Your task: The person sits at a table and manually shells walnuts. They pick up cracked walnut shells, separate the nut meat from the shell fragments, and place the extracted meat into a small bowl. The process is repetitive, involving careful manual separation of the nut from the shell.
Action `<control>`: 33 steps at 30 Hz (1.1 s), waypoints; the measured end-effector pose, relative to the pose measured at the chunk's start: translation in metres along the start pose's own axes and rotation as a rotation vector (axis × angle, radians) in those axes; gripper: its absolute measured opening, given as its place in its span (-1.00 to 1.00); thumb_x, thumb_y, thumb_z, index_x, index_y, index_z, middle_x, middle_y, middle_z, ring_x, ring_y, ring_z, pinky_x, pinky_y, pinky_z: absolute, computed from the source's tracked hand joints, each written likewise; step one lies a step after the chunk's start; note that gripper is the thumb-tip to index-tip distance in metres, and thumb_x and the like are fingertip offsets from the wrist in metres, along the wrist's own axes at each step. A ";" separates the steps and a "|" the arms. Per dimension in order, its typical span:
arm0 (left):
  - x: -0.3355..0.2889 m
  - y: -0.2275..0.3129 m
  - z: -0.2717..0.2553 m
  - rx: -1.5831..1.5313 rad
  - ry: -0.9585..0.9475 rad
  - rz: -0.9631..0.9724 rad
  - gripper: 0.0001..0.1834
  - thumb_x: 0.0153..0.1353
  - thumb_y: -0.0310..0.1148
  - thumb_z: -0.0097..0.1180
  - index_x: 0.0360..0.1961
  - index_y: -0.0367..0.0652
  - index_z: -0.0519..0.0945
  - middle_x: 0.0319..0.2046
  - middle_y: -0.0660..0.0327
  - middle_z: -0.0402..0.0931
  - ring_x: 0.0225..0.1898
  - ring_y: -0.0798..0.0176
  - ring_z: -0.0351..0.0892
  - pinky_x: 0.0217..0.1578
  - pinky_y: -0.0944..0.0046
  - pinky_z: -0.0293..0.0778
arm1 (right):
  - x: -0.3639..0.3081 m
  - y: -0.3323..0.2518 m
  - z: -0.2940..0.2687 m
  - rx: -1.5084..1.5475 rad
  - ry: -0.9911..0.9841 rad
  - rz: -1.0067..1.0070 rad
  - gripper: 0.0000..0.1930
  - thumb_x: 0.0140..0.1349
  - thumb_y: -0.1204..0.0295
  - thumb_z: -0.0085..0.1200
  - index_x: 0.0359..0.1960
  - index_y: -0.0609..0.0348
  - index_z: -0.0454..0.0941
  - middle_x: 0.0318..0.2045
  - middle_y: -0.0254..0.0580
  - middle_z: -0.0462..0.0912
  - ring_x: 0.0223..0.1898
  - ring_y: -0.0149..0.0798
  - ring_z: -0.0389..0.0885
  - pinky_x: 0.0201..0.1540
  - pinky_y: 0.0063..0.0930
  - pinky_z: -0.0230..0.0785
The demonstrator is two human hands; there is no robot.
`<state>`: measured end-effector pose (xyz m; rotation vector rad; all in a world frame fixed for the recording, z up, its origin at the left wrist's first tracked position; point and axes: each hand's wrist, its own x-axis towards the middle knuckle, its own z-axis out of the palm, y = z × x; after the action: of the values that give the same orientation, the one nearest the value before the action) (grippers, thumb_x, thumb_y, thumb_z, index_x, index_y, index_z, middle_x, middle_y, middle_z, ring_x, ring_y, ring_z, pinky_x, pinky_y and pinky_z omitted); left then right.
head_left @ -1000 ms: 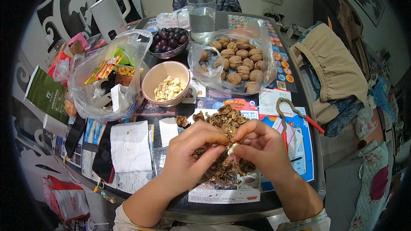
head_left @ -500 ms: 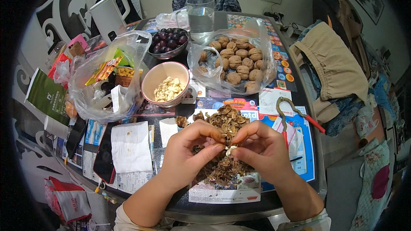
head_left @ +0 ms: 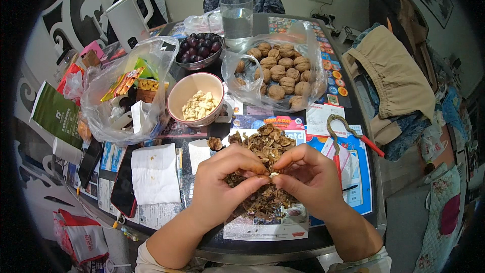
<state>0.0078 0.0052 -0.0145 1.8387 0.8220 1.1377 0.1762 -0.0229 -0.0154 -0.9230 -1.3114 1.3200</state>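
Note:
My left hand [head_left: 230, 177] and my right hand [head_left: 310, 174] meet fingertip to fingertip over a heap of broken walnut shells [head_left: 268, 144]. Pinched between them is a small pale piece of walnut kernel [head_left: 274, 175], mostly covered by the thumbs and forefingers. The shells lie on a printed sheet [head_left: 268, 230] near the table's front edge. Beyond my left hand stands a cream bowl with a red rim [head_left: 174, 96], holding pale peeled kernels [head_left: 202, 105]. Whole walnuts [head_left: 288, 73] fill an open clear plastic bag [head_left: 316, 91] behind the heap.
A red-handled plier-like cracker [head_left: 336, 141] lies at right. To the left are a white napkin [head_left: 155, 174], a phone [head_left: 123, 187] and a plastic bag of packets [head_left: 108, 126]. Farther back stand a bowl of dark round fruit [head_left: 199, 50], a glass of water [head_left: 237, 20] and a white kettle [head_left: 127, 19].
My fingertips have drawn closer around the kernel piece, so less of it shows. Both hands stay over the shell heap, and the other things lie as before.

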 end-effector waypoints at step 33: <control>0.026 -0.051 -0.066 0.087 0.586 -0.068 -0.91 0.04 -0.58 0.02 -0.38 -0.34 0.48 -0.43 0.21 0.51 -0.38 0.40 0.48 -0.31 0.48 0.37 | 0.005 0.003 -0.003 0.227 0.030 0.120 -0.81 0.04 0.57 0.06 -0.30 0.28 0.37 -0.45 -0.30 0.46 -0.43 -0.54 0.42 -0.37 -0.70 0.31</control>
<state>-0.0480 0.0699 -0.0309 1.5373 1.2660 1.6478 0.1779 -0.0170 -0.0182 -0.8698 -1.0710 1.5074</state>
